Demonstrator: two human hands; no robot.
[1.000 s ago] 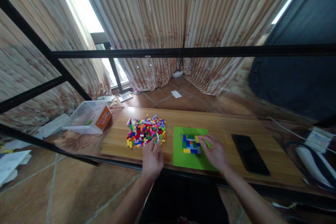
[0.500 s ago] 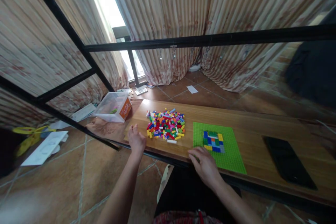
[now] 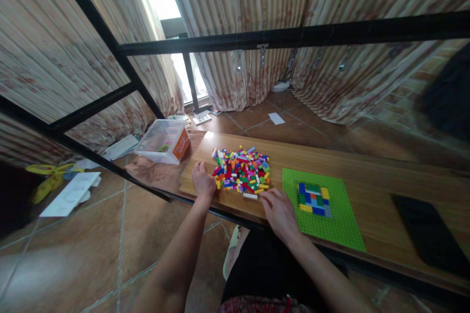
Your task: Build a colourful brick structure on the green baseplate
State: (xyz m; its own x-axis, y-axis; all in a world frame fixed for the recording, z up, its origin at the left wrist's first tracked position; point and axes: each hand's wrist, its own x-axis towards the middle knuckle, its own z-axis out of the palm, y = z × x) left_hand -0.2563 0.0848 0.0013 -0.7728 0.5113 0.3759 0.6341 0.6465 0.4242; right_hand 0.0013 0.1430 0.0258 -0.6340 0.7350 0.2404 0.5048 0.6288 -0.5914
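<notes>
A heap of small multicoloured toy bricks (image 3: pixel 242 170) lies on the wooden table. My left hand (image 3: pixel 204 182) is at the heap's left side, its fingers loosely bent and apart, with nothing visible in them. At the heap's lower right, my right hand (image 3: pixel 281 211) reaches with fingers stretched forward. Its fingertips are close to a long white brick (image 3: pixel 250 196); whether they touch it I cannot tell. To the right of that hand lies a green baseplate (image 3: pixel 345 220). On it is a square build of blue, yellow, green and other bricks (image 3: pixel 314 199).
A dark phone-like slab (image 3: pixel 428 232) lies on the wooden tabletop (image 3: pixel 378 181) at the right. A clear plastic box (image 3: pixel 161 149) with an orange label stands beyond the left end. A black metal rail (image 3: pixel 275 41) crosses in front of the curtains.
My right hand has moved left, from the baseplate's near corner to the brick heap. My left hand has come closer to the heap. The view has shifted slightly.
</notes>
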